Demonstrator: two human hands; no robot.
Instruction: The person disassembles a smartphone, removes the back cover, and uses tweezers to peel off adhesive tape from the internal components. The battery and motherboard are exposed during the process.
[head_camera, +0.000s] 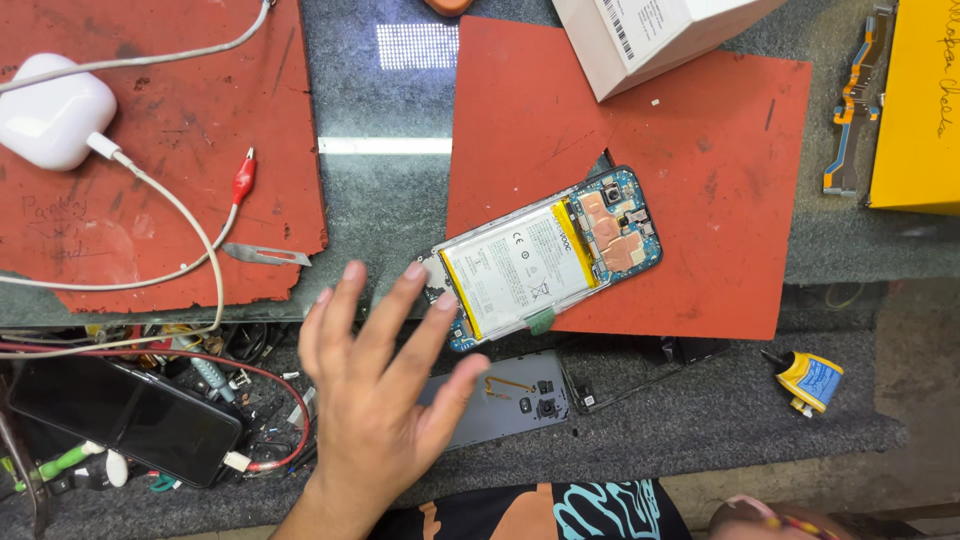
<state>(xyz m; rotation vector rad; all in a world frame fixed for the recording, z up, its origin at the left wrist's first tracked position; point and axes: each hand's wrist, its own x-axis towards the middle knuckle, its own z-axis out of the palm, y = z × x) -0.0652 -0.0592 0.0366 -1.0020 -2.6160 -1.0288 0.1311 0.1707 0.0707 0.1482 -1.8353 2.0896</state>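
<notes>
A back-less smartphone (548, 258), its glossy white battery and copper-shielded blue board exposed, lies slantwise across the near edge of a scuffed red rubber mat (700, 160), while the left hand (380, 390) hovers palm-down with fingers spread, fingertips seemingly just touching the phone's near end, above a grey back cover (515, 395).

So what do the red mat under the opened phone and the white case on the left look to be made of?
The red mat looks like matte rubber or silicone sheet: dull, scuffed, with ragged edges. The white case seems to be glossy hard plastic, smooth with soft highlights. The opened phone shows a film-wrapped battery and coppery metal shields, near the left hand.
</notes>
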